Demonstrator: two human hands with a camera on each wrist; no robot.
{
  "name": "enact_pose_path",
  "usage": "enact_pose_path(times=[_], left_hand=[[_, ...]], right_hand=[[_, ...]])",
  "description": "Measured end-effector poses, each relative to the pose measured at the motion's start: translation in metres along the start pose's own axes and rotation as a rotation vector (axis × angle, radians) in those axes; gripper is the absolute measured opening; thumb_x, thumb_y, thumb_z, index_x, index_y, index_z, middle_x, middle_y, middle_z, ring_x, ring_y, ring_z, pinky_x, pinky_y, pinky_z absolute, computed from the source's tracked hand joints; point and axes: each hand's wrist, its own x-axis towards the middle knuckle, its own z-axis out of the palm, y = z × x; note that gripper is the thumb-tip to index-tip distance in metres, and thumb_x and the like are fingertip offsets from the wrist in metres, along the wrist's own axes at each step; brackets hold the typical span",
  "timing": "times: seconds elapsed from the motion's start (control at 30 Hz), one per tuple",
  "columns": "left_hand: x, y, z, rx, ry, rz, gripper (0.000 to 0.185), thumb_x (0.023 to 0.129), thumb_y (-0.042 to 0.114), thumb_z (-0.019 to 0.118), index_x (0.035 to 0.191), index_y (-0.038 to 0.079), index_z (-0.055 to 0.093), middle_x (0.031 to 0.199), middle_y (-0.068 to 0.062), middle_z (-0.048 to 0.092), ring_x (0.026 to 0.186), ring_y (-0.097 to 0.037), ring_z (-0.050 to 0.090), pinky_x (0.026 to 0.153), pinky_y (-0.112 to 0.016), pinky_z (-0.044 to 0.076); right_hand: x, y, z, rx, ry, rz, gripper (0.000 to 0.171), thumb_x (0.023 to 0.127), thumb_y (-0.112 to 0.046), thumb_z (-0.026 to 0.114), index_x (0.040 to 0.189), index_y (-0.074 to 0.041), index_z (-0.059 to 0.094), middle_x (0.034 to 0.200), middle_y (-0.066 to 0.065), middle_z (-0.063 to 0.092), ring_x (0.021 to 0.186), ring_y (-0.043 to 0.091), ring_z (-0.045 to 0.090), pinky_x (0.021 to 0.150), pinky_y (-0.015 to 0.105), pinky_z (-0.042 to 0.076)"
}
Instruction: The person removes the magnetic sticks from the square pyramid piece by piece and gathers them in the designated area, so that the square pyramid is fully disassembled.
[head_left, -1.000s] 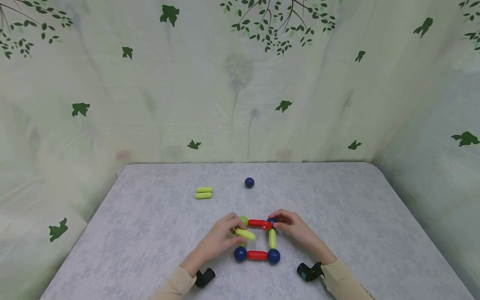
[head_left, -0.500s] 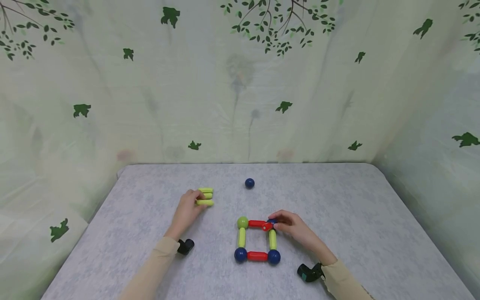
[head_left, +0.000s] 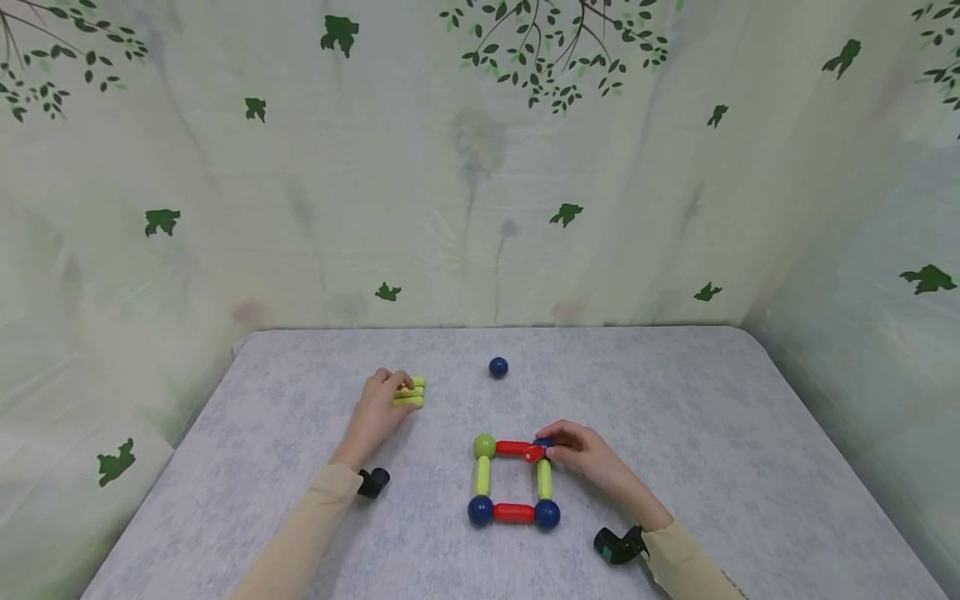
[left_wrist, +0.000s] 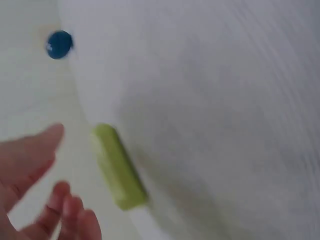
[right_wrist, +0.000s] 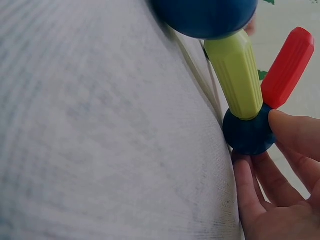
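Left hand (head_left: 377, 410) fingers loosely spread beside green sticks (head_left: 408, 392); right hand (head_left: 585, 457) fingers pinching blue ball (right_wrist: 248, 132).

Your left hand (head_left: 377, 410) has open tabletop (head_left: 697, 417) on its near and left sides; the yellow-green rods (head_left: 409, 392) lie against its fingertips. The lone blue ball (head_left: 498, 367) sits well apart, with a free lane between it and the square frame (head_left: 513, 479). Your right hand (head_left: 588, 457) blocks the frame's far right corner; the right half of the table is unobstructed.
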Motion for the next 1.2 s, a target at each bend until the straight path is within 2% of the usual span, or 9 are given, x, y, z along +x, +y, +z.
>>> enact_pose_path(times=[0.17,0.3,0.4,0.53,0.63,0.73,0.87,1.03,1.2], left_hand=[[-0.012,0.04,0.009,-0.249,-0.195,0.237,0.027,0.088,0.01,0.07,0.112,0.003,0.059,0.104,-0.016,0.057,0.091,-0.023,0.055,0.077,-0.036,0.05],[-0.028,0.084,0.03,-0.316,-0.334,0.332,0.03,0.088,0.017,0.071,0.112,0.006,0.058,0.103,-0.01,0.058,0.087,-0.018,0.057,0.074,-0.028,0.051],[-0.035,0.108,0.047,-0.276,-0.356,0.356,0.029,0.087,0.022,0.072,0.109,0.008,0.058,0.099,-0.002,0.055,0.085,-0.014,0.057,0.072,-0.023,0.05],[-0.038,0.119,0.062,-0.238,-0.324,0.378,0.02,0.086,0.019,0.073,0.1,0.012,0.06,0.091,0.004,0.052,0.08,-0.008,0.054,0.068,-0.018,0.048],[-0.037,0.116,0.068,-0.3,-0.309,0.364,0.012,0.087,0.011,0.071,0.092,0.012,0.061,0.086,0.005,0.054,0.077,-0.006,0.055,0.067,-0.019,0.049],[-0.035,0.108,0.069,-0.432,-0.326,0.297,0.008,0.088,0.007,0.068,0.089,0.01,0.061,0.087,0.003,0.06,0.077,-0.006,0.058,0.07,-0.021,0.051],[-0.033,0.098,0.06,-0.524,-0.329,0.209,0.007,0.09,0.005,0.064,0.094,0.01,0.06,0.093,0.0,0.063,0.082,-0.012,0.061,0.074,-0.025,0.052],[-0.034,0.074,0.038,-0.529,-0.219,0.148,0.016,0.086,-0.002,0.065,0.095,0.009,0.059,0.099,-0.005,0.059,0.089,-0.019,0.062,0.077,-0.028,0.052],[-0.035,0.04,0.014,-0.498,-0.069,0.016,0.018,0.083,-0.006,0.069,0.094,0.005,0.061,0.097,-0.008,0.062,0.089,-0.022,0.063,0.075,-0.027,0.053]], right_hand=[[0.0,-0.001,0.001,-0.005,0.003,0.001,0.027,0.095,-0.012,0.06,0.12,-0.002,0.06,0.118,0.01,0.059,0.104,0.023,0.055,0.089,0.036,0.047],[0.0,-0.002,0.0,0.008,-0.005,-0.004,0.029,0.095,-0.013,0.059,0.122,-0.001,0.059,0.118,0.01,0.059,0.103,0.024,0.056,0.09,0.038,0.047],[0.0,-0.002,0.0,0.017,-0.011,-0.012,0.029,0.096,-0.013,0.059,0.122,-0.001,0.058,0.118,0.01,0.059,0.103,0.023,0.056,0.091,0.038,0.047],[-0.001,-0.002,-0.001,0.027,-0.025,-0.021,0.028,0.096,-0.012,0.059,0.122,-0.002,0.059,0.118,0.011,0.059,0.105,0.024,0.056,0.09,0.035,0.046],[-0.001,-0.002,-0.001,0.027,-0.034,-0.025,0.029,0.095,-0.011,0.059,0.122,-0.001,0.058,0.118,0.012,0.059,0.104,0.024,0.057,0.089,0.033,0.046],[-0.001,-0.001,-0.003,0.023,-0.033,-0.03,0.029,0.096,-0.01,0.058,0.122,0.001,0.058,0.117,0.012,0.06,0.102,0.024,0.057,0.088,0.035,0.047],[0.0,-0.001,-0.003,0.014,-0.024,-0.024,0.029,0.096,-0.011,0.058,0.122,0.0,0.058,0.116,0.011,0.06,0.102,0.024,0.057,0.089,0.038,0.047],[0.0,-0.003,-0.002,-0.012,-0.025,-0.009,0.028,0.096,-0.013,0.059,0.121,-0.001,0.059,0.117,0.01,0.059,0.102,0.024,0.055,0.089,0.034,0.046],[0.001,-0.001,-0.002,-0.022,-0.018,-0.003,0.027,0.095,-0.012,0.059,0.12,-0.002,0.06,0.117,0.01,0.059,0.102,0.023,0.055,0.087,0.033,0.046]])
